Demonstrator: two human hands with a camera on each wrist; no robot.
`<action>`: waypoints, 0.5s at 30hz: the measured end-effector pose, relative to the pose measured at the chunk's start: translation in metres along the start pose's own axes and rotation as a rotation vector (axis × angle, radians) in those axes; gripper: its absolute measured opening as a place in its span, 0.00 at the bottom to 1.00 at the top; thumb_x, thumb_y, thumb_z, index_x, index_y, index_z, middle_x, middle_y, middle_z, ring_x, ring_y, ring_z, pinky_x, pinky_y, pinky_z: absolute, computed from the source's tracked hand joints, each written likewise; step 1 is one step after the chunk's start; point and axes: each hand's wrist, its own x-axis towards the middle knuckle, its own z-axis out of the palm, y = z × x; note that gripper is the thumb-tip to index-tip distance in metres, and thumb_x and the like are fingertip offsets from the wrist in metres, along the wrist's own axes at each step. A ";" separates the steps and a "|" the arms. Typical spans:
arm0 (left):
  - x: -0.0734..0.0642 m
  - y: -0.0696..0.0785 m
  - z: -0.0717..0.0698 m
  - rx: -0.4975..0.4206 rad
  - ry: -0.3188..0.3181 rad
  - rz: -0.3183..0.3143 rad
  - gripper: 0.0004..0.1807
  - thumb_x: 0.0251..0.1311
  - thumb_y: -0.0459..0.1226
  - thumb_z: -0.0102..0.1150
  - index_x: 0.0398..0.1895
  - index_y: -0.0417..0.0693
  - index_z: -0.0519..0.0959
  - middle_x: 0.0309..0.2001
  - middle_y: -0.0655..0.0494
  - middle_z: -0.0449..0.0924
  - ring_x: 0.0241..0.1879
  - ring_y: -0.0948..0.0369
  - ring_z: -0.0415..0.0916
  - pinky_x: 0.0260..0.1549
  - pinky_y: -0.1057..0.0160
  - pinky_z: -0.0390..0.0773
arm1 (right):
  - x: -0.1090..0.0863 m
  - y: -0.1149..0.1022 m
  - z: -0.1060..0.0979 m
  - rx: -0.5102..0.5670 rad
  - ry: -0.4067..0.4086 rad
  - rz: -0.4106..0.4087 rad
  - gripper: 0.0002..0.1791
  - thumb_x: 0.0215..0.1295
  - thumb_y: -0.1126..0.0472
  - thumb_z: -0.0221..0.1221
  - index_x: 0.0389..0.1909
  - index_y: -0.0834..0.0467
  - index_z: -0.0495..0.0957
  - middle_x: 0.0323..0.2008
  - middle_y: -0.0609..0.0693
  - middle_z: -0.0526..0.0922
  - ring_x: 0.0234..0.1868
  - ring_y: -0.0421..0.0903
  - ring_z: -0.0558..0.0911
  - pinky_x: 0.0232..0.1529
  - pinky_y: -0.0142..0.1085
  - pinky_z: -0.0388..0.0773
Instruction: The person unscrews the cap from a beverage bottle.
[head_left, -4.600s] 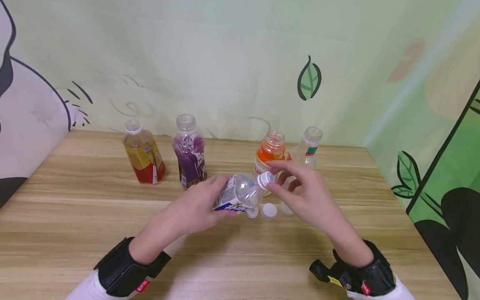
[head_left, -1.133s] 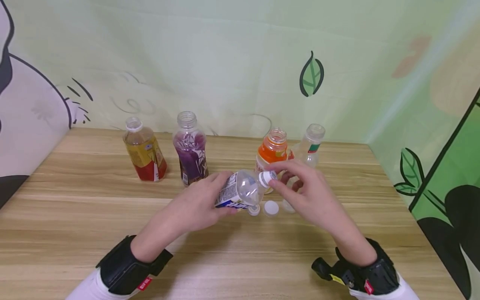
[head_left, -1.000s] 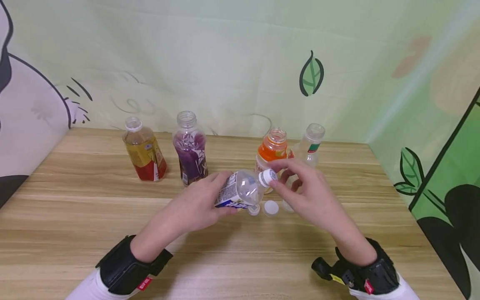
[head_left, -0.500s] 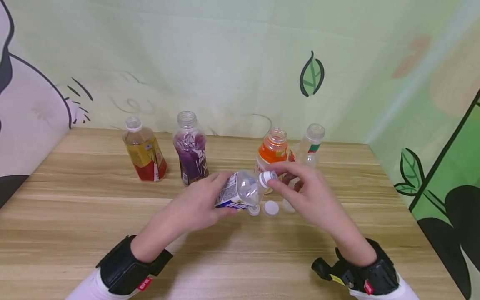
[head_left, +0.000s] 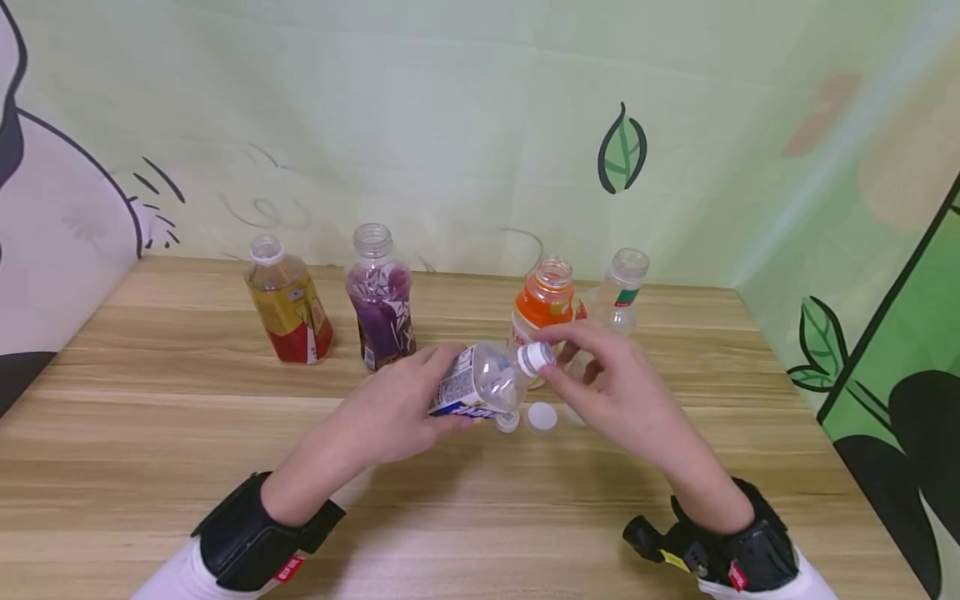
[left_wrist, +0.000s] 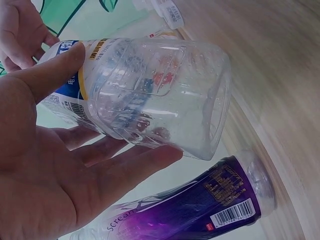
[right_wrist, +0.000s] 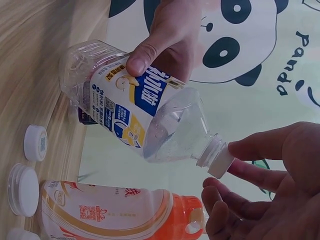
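Note:
My left hand (head_left: pixel 397 408) grips a clear plastic bottle (head_left: pixel 491 379) with a white, blue and yellow label, tilted so its neck points right. The left wrist view shows the thumb and fingers around its body, with the clear base (left_wrist: pixel 195 100) facing out. At the neck, my right hand (head_left: pixel 615 387) pinches the white bottle cap (right_wrist: pixel 221 164) between thumb and index finger; the other fingers are bent beside it. The cap sits on the mouth of the bottle. Behind the hands stands an uncapped orange bottle (head_left: pixel 545 296), partly hidden.
Several white caps, such as a round cap (head_left: pixel 542 417), lie on the wooden table (head_left: pixel 225 450) below the held bottle. Uncapped bottles stand at the back: a yellow-red bottle (head_left: pixel 292 308), a purple bottle (head_left: pixel 380 308) and a clear bottle (head_left: pixel 624 283). A printed cloth (head_left: pixel 450 125) hangs behind.
The held bottle and left hand stay nearly in place. The right hand's fingers shift slightly around the cap between frames, and the cap turns a little.

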 end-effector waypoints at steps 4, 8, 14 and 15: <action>0.000 0.000 0.000 -0.003 0.002 -0.002 0.43 0.57 0.49 0.76 0.72 0.45 0.67 0.55 0.46 0.80 0.45 0.55 0.80 0.45 0.51 0.82 | 0.000 0.001 0.000 0.004 0.001 -0.031 0.17 0.65 0.68 0.68 0.54 0.58 0.83 0.44 0.46 0.84 0.39 0.43 0.79 0.30 0.37 0.78; 0.000 0.000 0.001 -0.004 -0.005 -0.002 0.43 0.58 0.49 0.76 0.72 0.44 0.67 0.55 0.46 0.80 0.45 0.55 0.80 0.45 0.51 0.82 | 0.000 0.001 0.000 0.005 -0.001 0.005 0.15 0.67 0.64 0.69 0.54 0.57 0.84 0.40 0.45 0.83 0.37 0.43 0.78 0.29 0.35 0.75; 0.000 0.000 0.002 0.003 -0.005 0.002 0.43 0.58 0.49 0.76 0.72 0.45 0.67 0.54 0.47 0.80 0.45 0.56 0.80 0.45 0.52 0.82 | 0.000 0.001 0.000 0.004 0.008 0.018 0.15 0.66 0.66 0.68 0.53 0.58 0.84 0.38 0.45 0.82 0.36 0.44 0.77 0.29 0.35 0.74; 0.000 0.000 0.002 0.002 -0.004 0.002 0.43 0.58 0.49 0.76 0.72 0.45 0.67 0.54 0.47 0.80 0.45 0.55 0.80 0.45 0.52 0.82 | 0.000 0.001 0.000 0.004 0.010 0.012 0.16 0.66 0.67 0.68 0.54 0.59 0.83 0.38 0.45 0.82 0.36 0.44 0.77 0.29 0.35 0.74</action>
